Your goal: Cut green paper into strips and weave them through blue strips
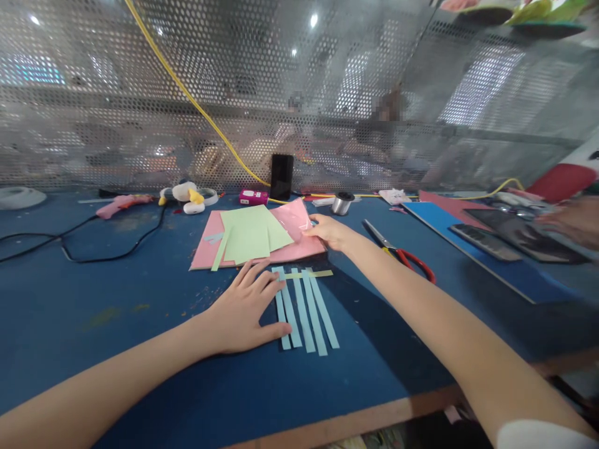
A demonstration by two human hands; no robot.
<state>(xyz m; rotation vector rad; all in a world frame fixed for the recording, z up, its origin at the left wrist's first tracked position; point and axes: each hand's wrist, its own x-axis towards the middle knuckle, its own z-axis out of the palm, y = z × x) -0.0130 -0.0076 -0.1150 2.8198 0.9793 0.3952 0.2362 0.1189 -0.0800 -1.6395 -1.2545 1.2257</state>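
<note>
My left hand (pixel 253 305) lies flat on the table with its fingers spread. Its thumb and fingertips rest at the left-hand pieces of several light blue paper strips (pixel 302 312), laid side by side, and their top ends meet a pale green strip (pixel 321 274) lying crosswise. Beyond them, pale green paper sheets (pixel 246 234) lie on a larger pink sheet (pixel 304 252). My right hand (pixel 330 232) is closed, thumb against fingers, at the right edge of a glossy pink piece (pixel 292 218) partly beneath the green sheets.
Red-handled scissors (pixel 414 262) lie right of my right forearm, with a wire spool (pixel 342 203) farther back. A phone (pixel 281 176) leans on the mesh panel (pixel 234 93). A pink glue gun (pixel 124 204) and its cord lie left. Another person's hand (pixel 578 221) is at far right by a blue board (pixel 486 249).
</note>
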